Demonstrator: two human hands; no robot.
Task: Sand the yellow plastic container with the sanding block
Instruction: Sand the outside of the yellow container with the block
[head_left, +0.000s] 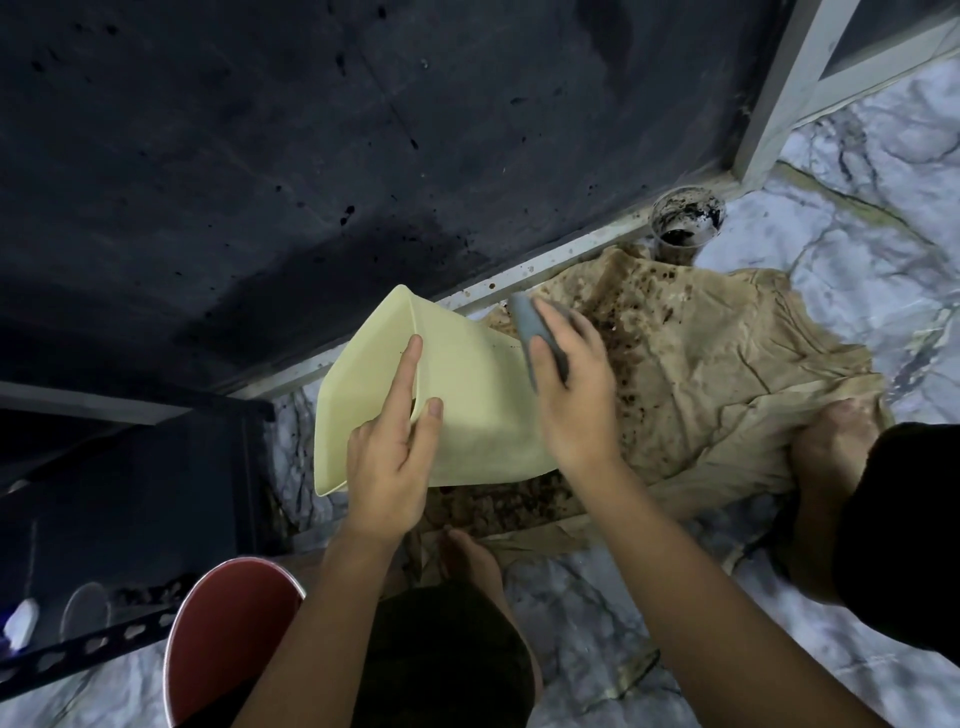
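- Head view: we hold the pale yellow, square-mouthed plastic container (467, 395) tipped on its side above the stained, crumpled brown paper sheet (727, 374), probably so the dust falls on the sheet and not on the marbled floor tiles (857, 218).
- Our left hand (395, 452) pinches the container's rim, thumb on the outer wall and forefinger lying along the edge, bracing it against the rubbing.
- Our right hand (566, 379) curls round the grey sanding block (535, 332) and presses it to the container's upper wall near the base.
- The container's underside and base are hidden; the block's abrasive face is out of sight; motion blur softens the right fingers.
- What fills the dirty clear plastic cup (685, 218) we cannot make out; the red round stool (228, 639) is cut off.
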